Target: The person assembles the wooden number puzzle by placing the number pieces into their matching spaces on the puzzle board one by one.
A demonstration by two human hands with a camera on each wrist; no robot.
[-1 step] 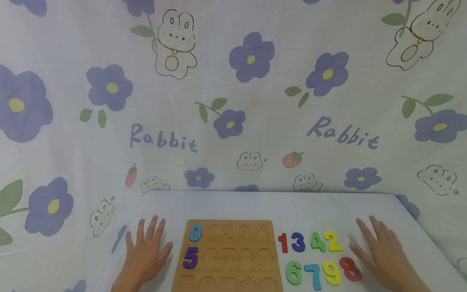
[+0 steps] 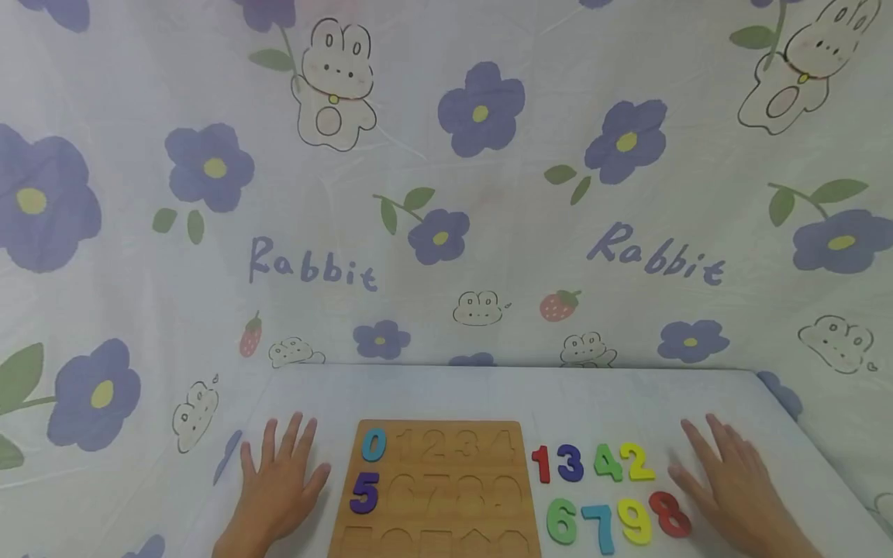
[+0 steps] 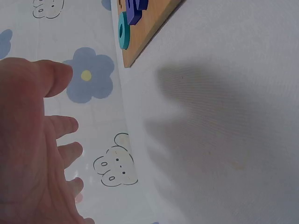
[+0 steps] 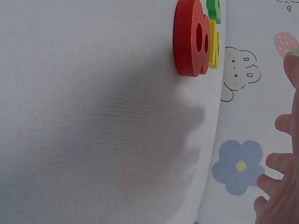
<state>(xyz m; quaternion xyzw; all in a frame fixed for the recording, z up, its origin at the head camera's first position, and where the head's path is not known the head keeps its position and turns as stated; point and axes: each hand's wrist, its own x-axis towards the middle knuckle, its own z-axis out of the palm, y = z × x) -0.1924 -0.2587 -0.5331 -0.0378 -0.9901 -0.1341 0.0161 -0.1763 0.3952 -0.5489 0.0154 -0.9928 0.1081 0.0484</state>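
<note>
A wooden number board [image 2: 453,463] lies mid-table in the head view, its lower part cut off by the frame. The blue 0 [image 2: 374,445] and the purple 5 [image 2: 364,493] sit on its left side; the other outlines hold no pieces. My left hand [image 2: 277,492], fingers spread, hovers left of the board and holds nothing. My right hand [image 2: 741,492] is likewise spread and empty, right of the loose numbers. The red 8 [image 2: 670,514] is nearest to it. Both wrist views show hand shadows on the tabletop.
Right of the board lie a red 1 [image 2: 541,464], purple 3 [image 2: 570,463], green 4 [image 2: 608,463], yellow 2 [image 2: 637,462], green 6 [image 2: 561,521], blue 7 [image 2: 600,528] and yellow 9 [image 2: 634,521]. A patterned curtain [image 2: 516,201] hangs behind the white table [image 2: 432,391].
</note>
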